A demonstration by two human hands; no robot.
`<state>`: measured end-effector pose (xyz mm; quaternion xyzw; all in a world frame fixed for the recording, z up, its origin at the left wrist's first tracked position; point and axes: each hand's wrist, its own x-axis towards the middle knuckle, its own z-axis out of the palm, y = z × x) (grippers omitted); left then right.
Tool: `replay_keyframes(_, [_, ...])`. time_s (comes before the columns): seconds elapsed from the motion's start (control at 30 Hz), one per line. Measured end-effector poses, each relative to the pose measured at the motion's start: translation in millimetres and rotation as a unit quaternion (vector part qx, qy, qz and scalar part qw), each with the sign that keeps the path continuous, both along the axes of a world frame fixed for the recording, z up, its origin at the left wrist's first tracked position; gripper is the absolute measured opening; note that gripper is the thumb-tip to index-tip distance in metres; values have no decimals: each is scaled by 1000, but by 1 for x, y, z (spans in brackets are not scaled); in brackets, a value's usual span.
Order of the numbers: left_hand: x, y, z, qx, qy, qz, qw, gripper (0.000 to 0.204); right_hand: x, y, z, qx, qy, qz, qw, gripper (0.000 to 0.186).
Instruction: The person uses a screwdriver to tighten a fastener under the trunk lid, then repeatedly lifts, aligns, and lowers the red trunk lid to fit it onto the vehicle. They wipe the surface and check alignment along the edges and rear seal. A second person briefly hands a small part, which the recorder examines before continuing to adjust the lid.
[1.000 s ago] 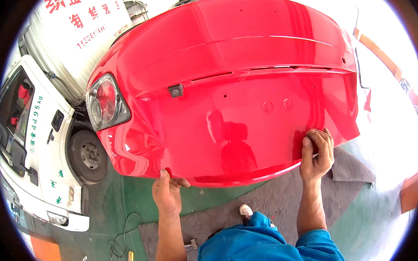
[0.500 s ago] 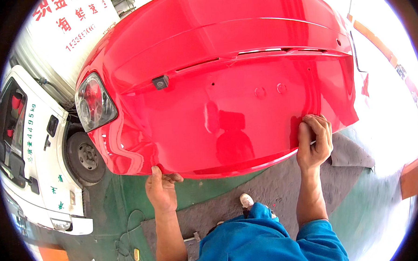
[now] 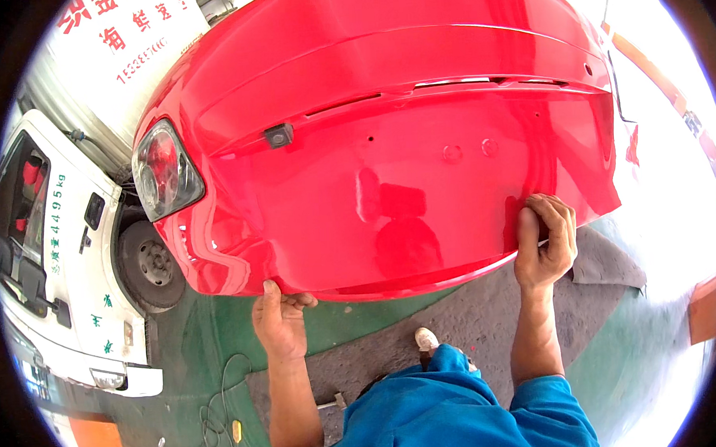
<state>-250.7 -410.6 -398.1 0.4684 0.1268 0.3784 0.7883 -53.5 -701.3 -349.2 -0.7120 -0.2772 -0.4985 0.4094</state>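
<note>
The red rear panel of a car [image 3: 319, 241] spreads out before me, its lower edge curving towards my body. My left hand [image 3: 282, 323] pinches that edge near its left end, thumb on top and fingers reaching underneath. Further right, my right hand [image 3: 546, 239] rests against the panel close to its lower right edge. Its fingers are curled in and the tips touch the red surface; whatever may lie between them is hidden. A small black camera [image 3: 279, 136] sits on the panel at upper left, beside a clear and red tail light [image 3: 167, 169].
A white truck [image 3: 77, 276] with a dark wheel [image 3: 152, 264] stands at the left. Below lies a grey mat [image 3: 458, 323] on a green floor, with a hammer [image 3: 332, 402] on it. A cable [image 3: 211, 422] and a yellow object [image 3: 237, 431] lie nearby. At far right is an orange block [image 3: 710, 307].
The whole view has shifted slightly, so the panel and truck appear a little further right. Both hands keep the same contact with the red panel.
</note>
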Motion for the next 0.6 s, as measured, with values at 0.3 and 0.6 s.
replay_keyframes(0.3, [0, -1, 6, 1, 4, -13, 1000, 38, 1, -1, -3, -11, 4, -4, 1000, 22])
replay_keyframes(0.6, [2, -1, 7, 6, -3, -8, 1000, 38, 0, 2, 0, -15, 11, -6, 1000, 21])
